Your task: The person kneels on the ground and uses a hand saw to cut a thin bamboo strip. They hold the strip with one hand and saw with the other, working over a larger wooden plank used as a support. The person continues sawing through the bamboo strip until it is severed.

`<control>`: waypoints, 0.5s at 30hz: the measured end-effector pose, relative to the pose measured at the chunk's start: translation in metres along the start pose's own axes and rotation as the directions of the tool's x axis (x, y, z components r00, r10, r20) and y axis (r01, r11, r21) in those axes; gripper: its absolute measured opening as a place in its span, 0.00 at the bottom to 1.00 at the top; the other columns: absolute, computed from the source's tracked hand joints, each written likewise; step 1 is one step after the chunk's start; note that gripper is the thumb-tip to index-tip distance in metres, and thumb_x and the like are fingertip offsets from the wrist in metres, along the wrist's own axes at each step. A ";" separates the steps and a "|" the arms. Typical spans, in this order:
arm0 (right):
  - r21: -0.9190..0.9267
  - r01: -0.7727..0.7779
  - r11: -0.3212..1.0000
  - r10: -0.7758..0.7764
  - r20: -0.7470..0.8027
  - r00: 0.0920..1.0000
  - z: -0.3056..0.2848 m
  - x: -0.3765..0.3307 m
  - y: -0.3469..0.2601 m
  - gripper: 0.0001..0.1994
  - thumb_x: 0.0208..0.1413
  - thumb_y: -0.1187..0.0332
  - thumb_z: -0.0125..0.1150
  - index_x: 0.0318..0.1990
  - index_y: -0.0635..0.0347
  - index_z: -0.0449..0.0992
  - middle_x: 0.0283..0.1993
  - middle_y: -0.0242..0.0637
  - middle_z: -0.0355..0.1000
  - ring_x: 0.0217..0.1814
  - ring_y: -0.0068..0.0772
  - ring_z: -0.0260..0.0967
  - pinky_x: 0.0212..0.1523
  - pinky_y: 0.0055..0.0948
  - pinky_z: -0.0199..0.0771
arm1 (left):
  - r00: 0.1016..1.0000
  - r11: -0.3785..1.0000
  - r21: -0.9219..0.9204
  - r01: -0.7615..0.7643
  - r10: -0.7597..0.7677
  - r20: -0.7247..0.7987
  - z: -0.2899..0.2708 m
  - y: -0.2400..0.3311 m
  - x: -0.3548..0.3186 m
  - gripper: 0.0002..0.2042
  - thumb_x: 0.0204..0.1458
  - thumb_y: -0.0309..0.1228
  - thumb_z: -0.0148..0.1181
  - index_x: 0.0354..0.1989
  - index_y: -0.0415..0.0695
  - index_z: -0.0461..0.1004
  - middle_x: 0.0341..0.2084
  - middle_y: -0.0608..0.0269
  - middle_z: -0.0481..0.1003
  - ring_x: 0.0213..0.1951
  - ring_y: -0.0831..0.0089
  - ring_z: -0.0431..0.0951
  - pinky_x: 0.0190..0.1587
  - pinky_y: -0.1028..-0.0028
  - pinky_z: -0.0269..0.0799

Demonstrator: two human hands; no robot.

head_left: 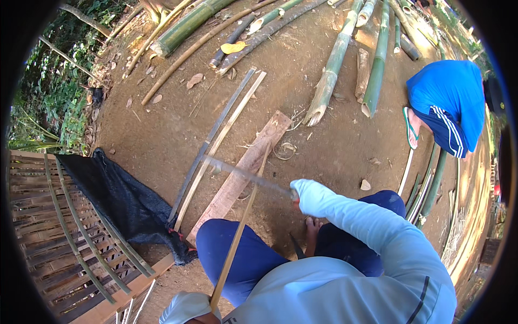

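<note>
My right hand [295, 198], mostly covered by its pale blue sleeve, is closed round the handle of a long knife [237, 171]. The blade points left and crosses a bamboo strip [237, 237] near its upper part. At the lower edge my left hand [204, 318] is closed round the near end of this strip, with its fingers partly hidden by the sleeve. The strip slants up past my left knee, and its far end lies over a wooden plank [226, 191] on the ground. Whether the blade is touching the strip, I cannot tell.
Two long strips [216, 129] lie left of the plank beside black netting [129, 200] and a slatted bamboo panel [59, 237]. Bamboo poles [334, 70] lie ahead. At the right a person in blue [448, 102] bends near more bamboo [431, 189]. Shavings [286, 151] lie by the plank.
</note>
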State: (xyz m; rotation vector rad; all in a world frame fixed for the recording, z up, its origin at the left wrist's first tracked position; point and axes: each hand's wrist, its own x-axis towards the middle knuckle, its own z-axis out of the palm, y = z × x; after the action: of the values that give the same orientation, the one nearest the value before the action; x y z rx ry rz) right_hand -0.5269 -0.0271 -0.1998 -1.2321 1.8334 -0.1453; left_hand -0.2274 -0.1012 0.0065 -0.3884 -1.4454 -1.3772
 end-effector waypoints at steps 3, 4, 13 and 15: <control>0.010 0.042 0.999 -0.042 -0.034 0.999 -0.001 0.007 0.007 0.15 0.41 0.67 0.67 0.36 0.61 0.71 0.34 0.51 0.73 0.40 0.54 0.72 0.41 0.42 0.72 | 1.000 1.000 -0.010 0.007 -0.007 0.005 0.001 0.002 -0.003 0.09 0.44 0.25 0.56 0.34 0.53 0.74 0.12 0.69 0.60 0.12 0.78 0.57 0.15 0.75 0.51; -0.006 0.079 0.997 -0.079 -0.012 0.997 -0.005 0.001 -0.001 0.15 0.41 0.67 0.67 0.36 0.61 0.71 0.34 0.51 0.73 0.40 0.54 0.72 0.41 0.42 0.72 | 1.000 1.000 -0.003 0.008 -0.008 0.013 0.001 0.002 -0.003 0.09 0.44 0.25 0.56 0.34 0.53 0.74 0.12 0.69 0.60 0.12 0.78 0.57 0.15 0.75 0.51; 0.010 0.035 0.999 -0.034 -0.057 0.998 -0.002 0.014 0.003 0.13 0.41 0.68 0.66 0.33 0.60 0.70 0.32 0.51 0.72 0.38 0.55 0.72 0.37 0.45 0.70 | 0.999 0.999 -0.039 0.001 0.001 0.040 0.003 -0.005 0.001 0.08 0.45 0.25 0.56 0.34 0.52 0.74 0.12 0.69 0.60 0.11 0.78 0.57 0.15 0.75 0.51; -0.001 0.100 0.995 -0.100 -0.028 0.995 -0.014 0.003 -0.013 0.12 0.41 0.68 0.66 0.32 0.60 0.70 0.31 0.51 0.72 0.38 0.54 0.72 0.37 0.45 0.70 | 0.997 0.999 -0.048 -0.005 0.008 0.073 0.001 -0.010 0.005 0.08 0.45 0.25 0.56 0.34 0.52 0.74 0.12 0.69 0.60 0.11 0.78 0.57 0.15 0.75 0.51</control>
State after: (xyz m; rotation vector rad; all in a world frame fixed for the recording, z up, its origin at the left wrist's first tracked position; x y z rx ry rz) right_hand -0.5283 -0.0403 -0.1868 -1.3278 1.7960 -0.2191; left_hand -0.2378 -0.1051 0.0062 -0.4782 -1.4715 -1.4071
